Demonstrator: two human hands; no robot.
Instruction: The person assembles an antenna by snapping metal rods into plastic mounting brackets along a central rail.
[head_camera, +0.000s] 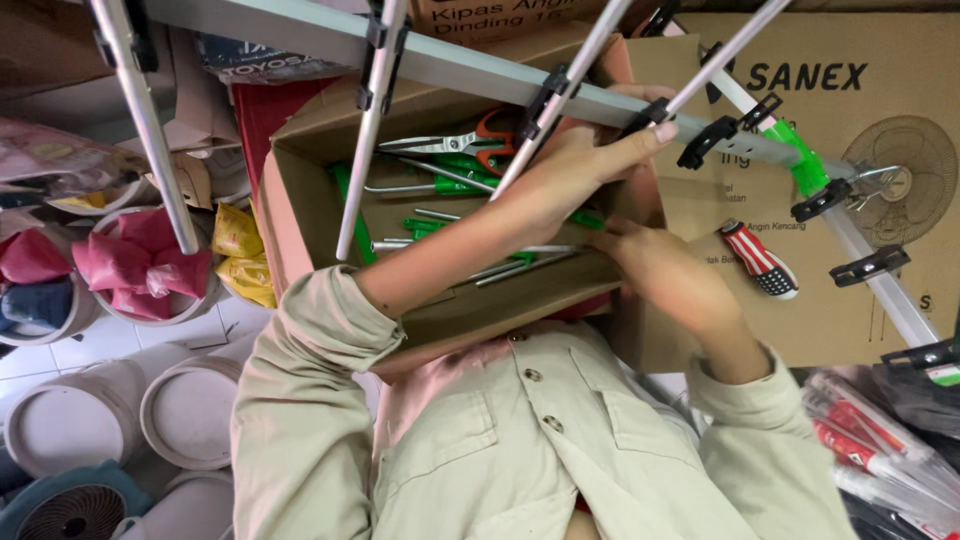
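An open cardboard box is propped against the person's chest, tipped so its inside faces the camera. In it lie loose green-handled tools with bare metal shafts, and a pair of orange-handled shears near the far wall. The left hand reaches right across the box's mouth to its far corner: the thumb sticks out along the flap and the fingers curl over the cardboard edge, so it appears to be gripping and steadying the box, not a tool. The right hand sits at the box's right wall, its fingers pointing in towards the tool shafts. It is blurred, so I cannot tell whether it is closed on anything.

The work looks like a rummage through the box, with nothing lifted out yet. Grey metal rack rods with black clips cross just above the opening, so anything drawn out would need to slip between them while the left hand keeps the box level. A red-and-white striped screwdriver hangs just right of the box, in front of a large fan carton
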